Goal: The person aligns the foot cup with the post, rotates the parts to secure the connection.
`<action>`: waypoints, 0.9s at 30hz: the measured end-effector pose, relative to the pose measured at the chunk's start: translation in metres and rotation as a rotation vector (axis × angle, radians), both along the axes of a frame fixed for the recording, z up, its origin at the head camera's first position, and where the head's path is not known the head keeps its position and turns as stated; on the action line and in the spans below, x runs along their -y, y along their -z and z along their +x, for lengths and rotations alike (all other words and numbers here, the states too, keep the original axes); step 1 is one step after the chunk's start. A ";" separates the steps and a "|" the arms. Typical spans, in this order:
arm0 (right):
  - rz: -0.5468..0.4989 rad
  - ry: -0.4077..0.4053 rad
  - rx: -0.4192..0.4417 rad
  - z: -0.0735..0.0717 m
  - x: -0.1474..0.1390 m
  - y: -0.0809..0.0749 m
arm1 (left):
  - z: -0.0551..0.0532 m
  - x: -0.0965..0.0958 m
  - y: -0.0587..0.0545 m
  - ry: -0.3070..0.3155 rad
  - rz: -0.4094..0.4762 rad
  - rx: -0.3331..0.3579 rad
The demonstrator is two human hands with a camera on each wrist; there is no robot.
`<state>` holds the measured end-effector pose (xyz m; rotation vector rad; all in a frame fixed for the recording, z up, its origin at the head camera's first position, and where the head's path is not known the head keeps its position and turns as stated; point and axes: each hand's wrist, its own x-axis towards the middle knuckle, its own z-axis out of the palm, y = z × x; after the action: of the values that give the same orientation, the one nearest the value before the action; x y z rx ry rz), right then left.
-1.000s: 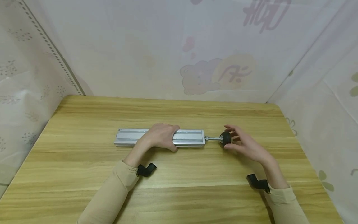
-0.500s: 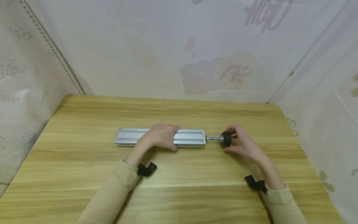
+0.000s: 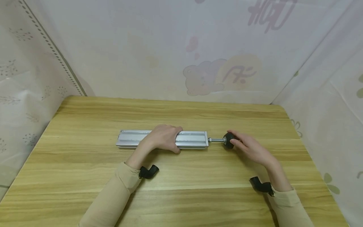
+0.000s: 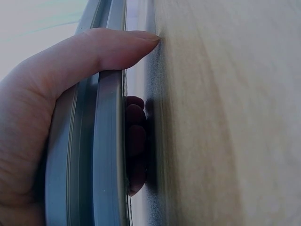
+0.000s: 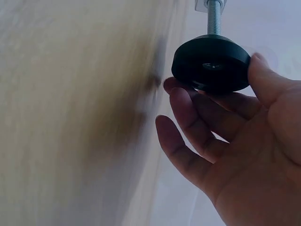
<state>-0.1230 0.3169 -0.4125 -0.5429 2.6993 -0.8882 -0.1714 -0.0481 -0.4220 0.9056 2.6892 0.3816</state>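
A silver aluminium profile [image 3: 191, 137] lies lengthwise across the table. My left hand [image 3: 163, 137] grips it from above, thumb along the near side and fingertips curled round the far side, as the left wrist view shows. From the profile's right end plate a threaded rod [image 3: 217, 140] with a nut sticks out. This rod ends in a round black levelling foot [image 5: 211, 61]. My right hand [image 3: 252, 149] pinches the foot's rim, the thumb on one side and fingertips on the other. In the right wrist view the other fingers [image 5: 183, 150] stand loosely bent below the foot.
The wood-grain table [image 3: 181, 201] carries the profile. Printed cloth [image 3: 141, 47] hangs along its back and both sides. A black wrist mount [image 3: 148, 172] sits at the left cuff and another black mount [image 3: 261, 186] at the right.
My right hand's thumb and fingers have shifted round the foot's rim, with the thumb now higher on it. The left hand and the profile have stayed put.
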 end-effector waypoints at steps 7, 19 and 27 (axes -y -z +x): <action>-0.007 0.008 0.030 0.000 0.000 0.001 | 0.001 0.000 0.000 0.002 -0.001 0.001; -0.065 0.024 -0.053 0.002 0.003 0.004 | 0.001 0.001 0.001 0.000 0.004 0.001; -0.061 0.025 -0.129 0.001 0.006 0.006 | 0.001 0.001 -0.001 0.003 0.011 0.004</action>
<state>-0.1224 0.3110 -0.4183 -0.6005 2.8072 -0.9773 -0.1704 -0.0488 -0.4210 0.9105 2.6847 0.3974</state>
